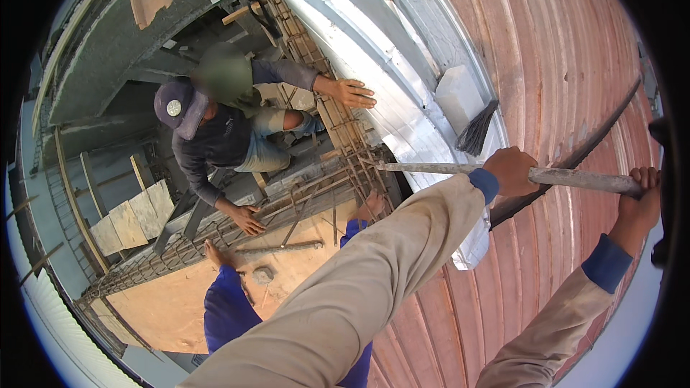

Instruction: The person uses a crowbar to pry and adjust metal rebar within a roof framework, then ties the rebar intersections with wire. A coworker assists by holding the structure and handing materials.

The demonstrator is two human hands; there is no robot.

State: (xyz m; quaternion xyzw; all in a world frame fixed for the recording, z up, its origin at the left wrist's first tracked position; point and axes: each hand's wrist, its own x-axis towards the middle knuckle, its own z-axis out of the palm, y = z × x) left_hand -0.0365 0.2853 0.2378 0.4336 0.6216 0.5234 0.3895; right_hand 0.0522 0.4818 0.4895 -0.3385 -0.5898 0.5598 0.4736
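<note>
My left hand (512,171) is wrapped round the middle of a long grey bar (575,178). My right hand (640,201) grips the same bar near its thick right end. The bar runs roughly level, and its thinner left end reaches the tied rebar cage (352,165); I cannot tell whether it touches. Beneath the bar lie the shiny metal sheet (424,147) and the red corrugated roof (553,237). Across the cage a co-worker (215,136) in a cap rests one hand (348,93) on the metal sheet and holds the other near the rebar.
My feet stand at the cage and on a plywood board (295,273), where a rebar piece (280,247) and a small lump (263,274) lie. A grey block (458,97) and a bundle of dark wires (476,129) sit on the metal sheet. An opening drops away around the co-worker.
</note>
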